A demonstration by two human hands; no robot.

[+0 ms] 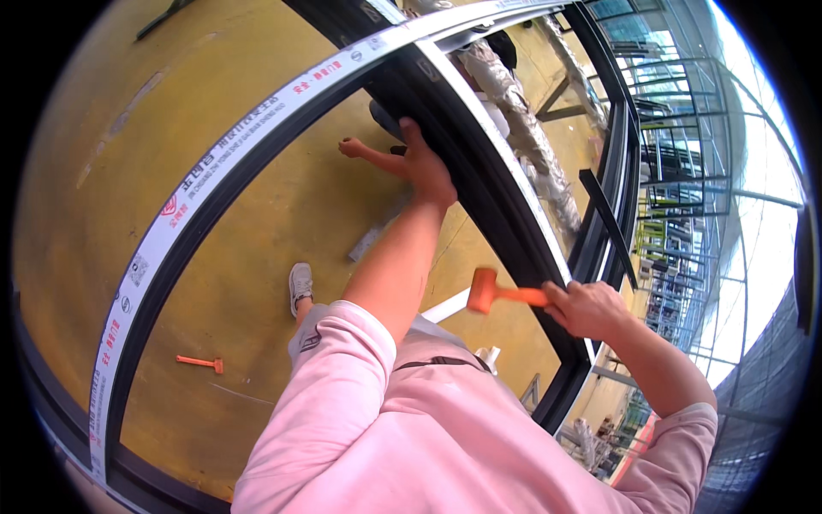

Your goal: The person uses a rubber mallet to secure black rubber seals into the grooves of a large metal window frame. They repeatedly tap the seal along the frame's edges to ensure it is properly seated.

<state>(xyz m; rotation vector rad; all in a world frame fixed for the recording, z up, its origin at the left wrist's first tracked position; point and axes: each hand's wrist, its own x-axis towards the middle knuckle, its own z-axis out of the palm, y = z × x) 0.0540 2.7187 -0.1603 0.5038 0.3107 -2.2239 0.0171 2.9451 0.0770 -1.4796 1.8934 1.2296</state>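
Note:
My left hand (424, 171) reaches forward and presses against the dark crossbar (467, 180) of a large window or door frame. Its thumb lies along the bar and the fingers stretch out to the left, so it is open. In my right hand (592, 310) is the handle of an orange mallet (483, 291), the fingers closed around it. The mallet's head points left, over the gap beside the bar, slightly blurred. White protective film with print covers the frame's outer face (248, 128).
A second orange mallet (201, 364) lies on the yellowish floor (214, 274), inside the frame's opening. Beyond the crossbar are wrapped long profiles (522, 111). A loose dark strip (606, 224) leans across the frame's right side. Racks of stock (676, 171) stand farther right.

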